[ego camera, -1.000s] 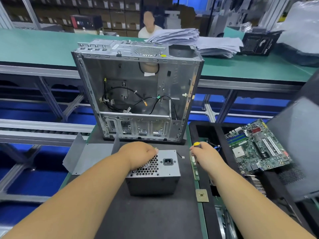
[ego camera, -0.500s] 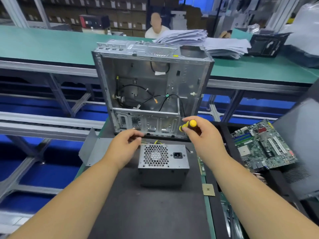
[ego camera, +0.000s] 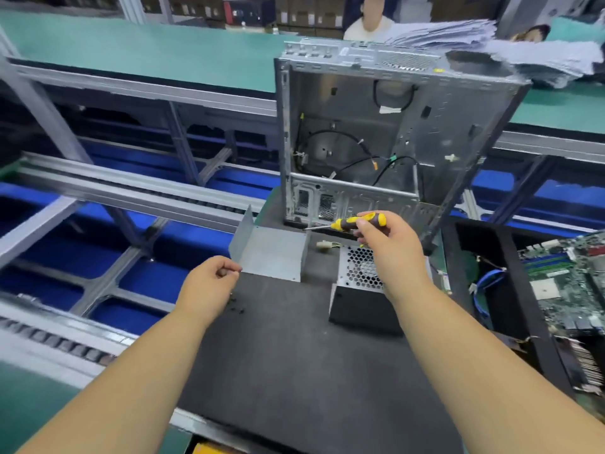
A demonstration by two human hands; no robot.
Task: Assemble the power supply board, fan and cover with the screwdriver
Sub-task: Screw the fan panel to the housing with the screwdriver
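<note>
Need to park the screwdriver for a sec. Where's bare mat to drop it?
Freest: the near stretch of the black foam mat, between both forearms, in front of the grey perforated power supply box. Crowded: small black screws by the left hand, the bent grey metal cover and open silver computer chassis behind.

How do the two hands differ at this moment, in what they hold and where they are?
The right hand grips the yellow-and-black screwdriver; the left hand has curled fingers, seemingly pinching something too small to identify. The right hand is above the power supply; the left hand is by the loose screws.
</note>
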